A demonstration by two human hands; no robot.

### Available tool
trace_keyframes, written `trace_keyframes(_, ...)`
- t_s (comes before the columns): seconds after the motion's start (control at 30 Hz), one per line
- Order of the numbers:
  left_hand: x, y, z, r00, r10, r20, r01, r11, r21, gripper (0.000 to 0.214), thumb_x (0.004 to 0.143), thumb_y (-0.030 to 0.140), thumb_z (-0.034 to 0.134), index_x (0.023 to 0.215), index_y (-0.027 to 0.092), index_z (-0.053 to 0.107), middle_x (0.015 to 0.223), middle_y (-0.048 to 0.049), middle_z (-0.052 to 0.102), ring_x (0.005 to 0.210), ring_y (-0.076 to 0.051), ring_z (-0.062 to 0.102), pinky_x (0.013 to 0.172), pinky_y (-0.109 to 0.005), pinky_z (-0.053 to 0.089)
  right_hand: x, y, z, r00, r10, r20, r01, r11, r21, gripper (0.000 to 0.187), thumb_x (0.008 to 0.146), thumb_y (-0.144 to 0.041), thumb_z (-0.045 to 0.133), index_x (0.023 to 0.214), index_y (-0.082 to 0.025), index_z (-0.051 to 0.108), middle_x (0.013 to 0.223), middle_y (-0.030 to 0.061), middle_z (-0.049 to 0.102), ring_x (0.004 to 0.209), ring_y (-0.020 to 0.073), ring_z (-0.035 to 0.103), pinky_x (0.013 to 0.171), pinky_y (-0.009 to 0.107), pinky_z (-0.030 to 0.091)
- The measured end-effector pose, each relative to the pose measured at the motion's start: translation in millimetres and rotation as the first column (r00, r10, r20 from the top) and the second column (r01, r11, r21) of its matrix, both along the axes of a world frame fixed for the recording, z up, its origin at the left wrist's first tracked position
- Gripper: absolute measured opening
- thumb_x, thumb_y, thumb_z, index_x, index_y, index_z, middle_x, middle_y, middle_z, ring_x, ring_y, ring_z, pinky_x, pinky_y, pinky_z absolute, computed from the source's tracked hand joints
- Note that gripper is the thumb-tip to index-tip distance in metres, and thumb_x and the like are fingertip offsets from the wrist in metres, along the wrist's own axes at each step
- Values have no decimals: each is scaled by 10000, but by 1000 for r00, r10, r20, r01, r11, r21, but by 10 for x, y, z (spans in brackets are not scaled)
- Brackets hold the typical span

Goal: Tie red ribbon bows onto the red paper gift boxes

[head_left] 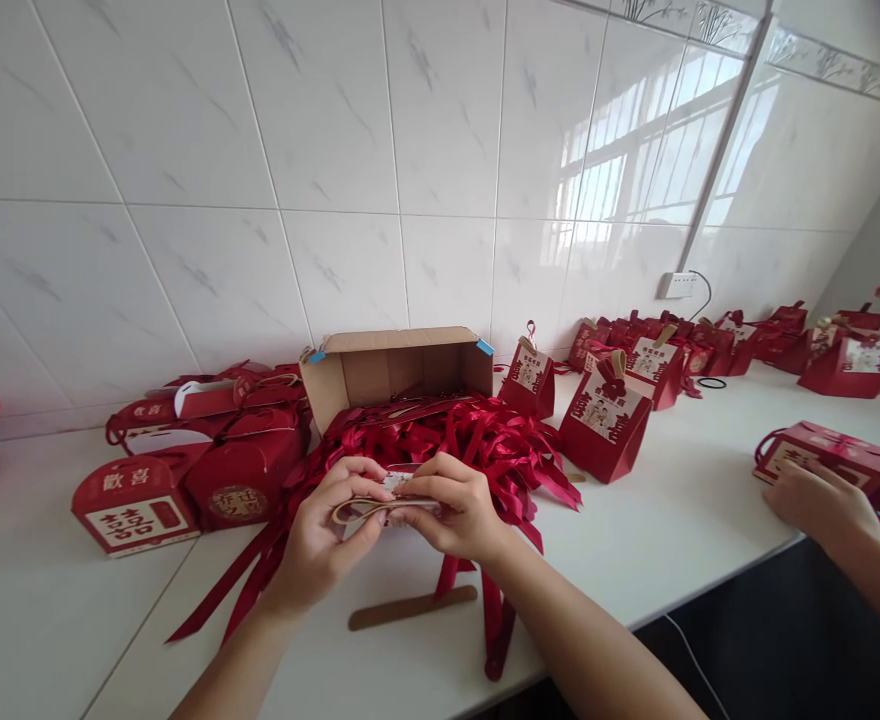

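head view: from where i stand, the left hand (pixel 335 525) and right hand (pixel 459 500) pinch a tan strip (pixel 369 502) between their fingertips, bent into a loop beside a printed piece (pixel 397 481), mostly covered by the fingers. whether the loop is fixed, i can't tell; it looks half-made to me. just below, a flat strip (pixel 413 608) lies unbent on the table (pixel 20 560). behind, plenty of loose ribbons (pixel 477 440) spill from a carton (pixel 410 341). rightward, bags (pixel 606 420) stand upright, seemingly finished. farther off, a co-worker's hand (pixel 822 505) touches a red box (pixel 864 455).
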State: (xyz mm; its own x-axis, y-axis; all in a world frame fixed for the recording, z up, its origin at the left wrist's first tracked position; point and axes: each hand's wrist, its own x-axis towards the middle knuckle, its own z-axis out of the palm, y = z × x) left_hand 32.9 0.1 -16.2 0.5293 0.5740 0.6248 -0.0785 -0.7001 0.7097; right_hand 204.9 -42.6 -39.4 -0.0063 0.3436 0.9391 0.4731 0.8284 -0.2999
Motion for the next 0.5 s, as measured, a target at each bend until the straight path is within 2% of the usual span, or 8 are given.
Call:
trace_keyframes(0.2, -12, 14, -21, 1000, -28, 5, 28, 1000, -7, 105, 795, 142, 580, 836, 203, 654, 990, -60, 497, 833, -161, 601, 649, -245, 543, 28, 8, 4, 999, 35, -9, -35, 999, -21, 172, 740, -278, 736, 893, -200, 720, 775, 61, 682, 679, 149, 634, 614, 266, 551)
trace_keyframes(0.33, -17, 8, -16, 998, -56, 9, 56, 998, -3, 109, 806, 141, 571, 846, 206, 648, 999, -60, 495, 881, -169, 597, 672, -242, 541, 35, -3, 31, 997, 72, 5, -72, 996, -58, 234, 755, -303, 722, 978, -233, 710, 814, 52, 699, 704, 151, 637, 638, 278, 552)
trace_keyframes(0.5, 0, -21, -14, 999, -44, 27, 45, 999, -17, 118, 803, 141, 581, 858, 214, 655, 1002, -54, 494, 884, -159, 592, 684, -232, 537, 20, -32, 51, 998, 62, 13, -60, 993, -103, 161, 785, -290, 688, 931, -230, 721, 791, 45, 649, 705, 144, 620, 630, 267, 542)
